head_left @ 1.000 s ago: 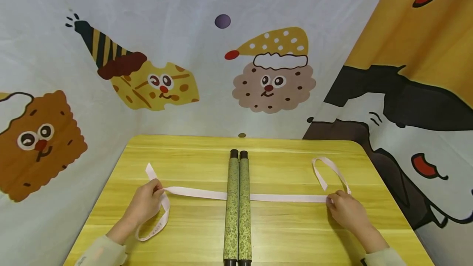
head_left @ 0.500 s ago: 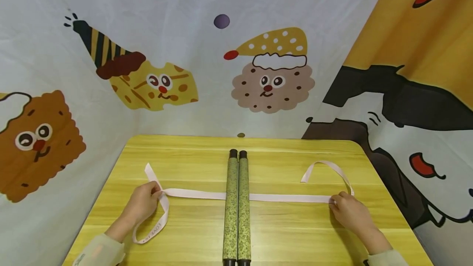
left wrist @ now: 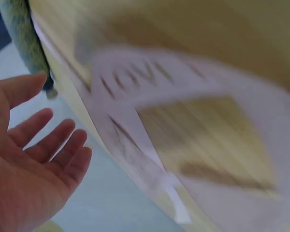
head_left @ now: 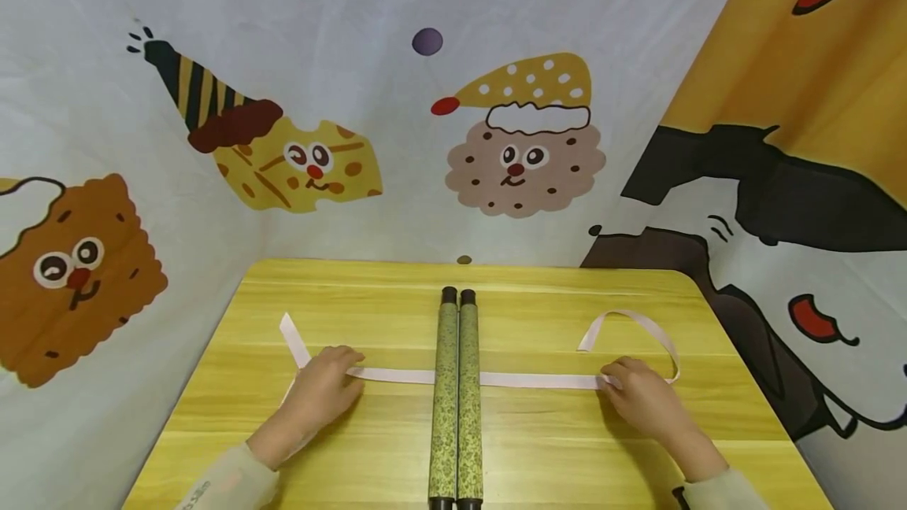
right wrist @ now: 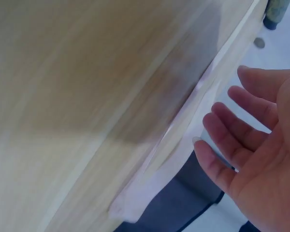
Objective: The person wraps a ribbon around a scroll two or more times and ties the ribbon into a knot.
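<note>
A pale pink ribbon (head_left: 538, 380) runs left to right across the table, passing beneath two green-patterned rolls with black end caps. These look like scrolls, the left roll (head_left: 445, 392) lying right beside the right roll (head_left: 469, 392). My left hand (head_left: 319, 396) hovers over the ribbon's left part, fingers relaxed and holding nothing. Printed letters show on the looped ribbon (left wrist: 135, 79) in the left wrist view. Over the ribbon's right part is my right hand (head_left: 648, 400), its fingers loosely bent and apart from the ribbon (right wrist: 130, 203) in the right wrist view.
The wood-grain table (head_left: 368, 305) has its far edge against a white cloth backdrop (head_left: 340, 38) with cartoon prints. The ribbon's right tail (head_left: 641, 319) curls on the table behind my right hand. A dark and orange printed cloth (head_left: 801, 179) hangs at the right.
Both hands have let go of the ribbon and moved inward toward the rolls. The ribbon's right tail swung left, then settled in a curl. The rolls have stayed in place.
</note>
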Action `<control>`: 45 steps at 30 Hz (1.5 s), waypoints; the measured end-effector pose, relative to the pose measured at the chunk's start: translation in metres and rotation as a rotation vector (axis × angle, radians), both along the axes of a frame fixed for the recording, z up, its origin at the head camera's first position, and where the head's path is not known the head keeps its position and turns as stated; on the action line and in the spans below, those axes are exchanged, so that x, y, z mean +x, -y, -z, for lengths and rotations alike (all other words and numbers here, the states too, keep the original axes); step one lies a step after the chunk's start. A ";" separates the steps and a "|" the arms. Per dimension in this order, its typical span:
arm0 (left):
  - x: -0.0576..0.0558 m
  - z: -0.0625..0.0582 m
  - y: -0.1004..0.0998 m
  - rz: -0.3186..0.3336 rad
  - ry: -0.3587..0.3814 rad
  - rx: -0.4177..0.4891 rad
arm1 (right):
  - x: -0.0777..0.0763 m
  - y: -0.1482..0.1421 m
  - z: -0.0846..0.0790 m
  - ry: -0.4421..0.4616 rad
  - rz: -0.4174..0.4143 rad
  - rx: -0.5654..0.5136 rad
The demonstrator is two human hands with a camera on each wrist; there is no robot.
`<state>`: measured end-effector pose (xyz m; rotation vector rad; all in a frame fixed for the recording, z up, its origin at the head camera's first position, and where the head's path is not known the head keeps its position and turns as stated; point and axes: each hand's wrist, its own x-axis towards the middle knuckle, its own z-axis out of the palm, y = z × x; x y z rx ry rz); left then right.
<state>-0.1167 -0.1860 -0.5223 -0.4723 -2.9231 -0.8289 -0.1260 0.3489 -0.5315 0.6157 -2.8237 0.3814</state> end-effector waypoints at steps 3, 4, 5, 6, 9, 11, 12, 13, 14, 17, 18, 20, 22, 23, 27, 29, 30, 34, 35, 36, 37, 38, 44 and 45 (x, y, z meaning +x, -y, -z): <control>0.000 0.006 -0.015 0.085 -0.028 -0.052 | -0.004 0.014 0.003 0.034 -0.053 -0.024; -0.001 0.007 -0.018 0.108 -0.038 -0.060 | -0.004 0.018 0.005 0.043 -0.064 -0.024; -0.001 0.009 -0.021 0.125 -0.045 -0.068 | -0.005 0.022 0.006 0.053 -0.073 -0.026; -0.002 0.010 -0.024 0.139 -0.056 -0.077 | -0.006 0.025 0.007 0.063 -0.079 -0.025; -0.005 0.014 -0.029 0.169 -0.099 -0.107 | -0.006 0.031 0.009 0.089 -0.087 -0.024; -0.007 0.016 -0.031 0.180 -0.127 -0.128 | -0.007 0.033 0.011 0.102 -0.089 -0.023; -0.008 0.017 -0.031 0.185 -0.144 -0.136 | -0.006 0.034 0.011 0.108 -0.088 -0.022; -0.009 0.019 -0.032 0.187 -0.159 -0.144 | -0.006 0.034 0.011 0.111 -0.086 -0.020; -0.010 0.020 -0.032 0.191 -0.175 -0.154 | -0.006 0.034 0.012 0.114 -0.083 -0.019; -0.013 0.023 -0.033 0.199 -0.217 -0.187 | -0.006 0.035 0.012 0.118 -0.074 -0.017; -0.013 0.023 -0.032 0.203 -0.230 -0.200 | -0.006 0.035 0.012 0.116 -0.071 -0.015; -0.014 0.024 -0.032 0.210 -0.243 -0.225 | -0.007 0.035 0.013 0.114 -0.069 -0.013; -0.014 0.024 -0.032 0.210 -0.244 -0.239 | -0.007 0.036 0.014 0.105 -0.067 -0.008; -0.014 0.024 -0.032 0.208 -0.242 -0.241 | -0.007 0.036 0.014 0.103 -0.065 -0.006; -0.015 0.020 -0.032 0.176 -0.233 -0.235 | -0.007 0.036 0.012 0.101 -0.044 -0.017; -0.016 0.017 -0.033 0.155 -0.237 -0.223 | -0.007 0.036 0.010 0.102 -0.031 -0.027; -0.017 0.014 -0.033 0.148 -0.241 -0.215 | -0.008 0.036 0.008 0.099 -0.026 -0.037; -0.019 0.004 -0.036 0.142 -0.259 -0.172 | -0.009 0.038 -0.001 0.078 -0.032 -0.061; -0.019 0.001 -0.037 0.144 -0.263 -0.157 | -0.010 0.039 -0.003 0.071 -0.042 -0.065; -0.020 -0.001 -0.038 0.143 -0.264 -0.140 | -0.010 0.040 -0.005 0.061 -0.056 -0.066; -0.021 -0.004 -0.040 0.141 -0.266 -0.122 | -0.010 0.040 -0.007 0.053 -0.071 -0.071; -0.021 -0.006 -0.041 0.141 -0.266 -0.101 | -0.011 0.041 -0.008 0.041 -0.088 -0.078; -0.026 -0.017 -0.054 0.116 -0.308 0.013 | -0.017 0.050 -0.017 -0.115 -0.196 -0.132; -0.027 -0.019 -0.057 0.112 -0.319 0.025 | -0.017 0.053 -0.020 -0.146 -0.208 -0.138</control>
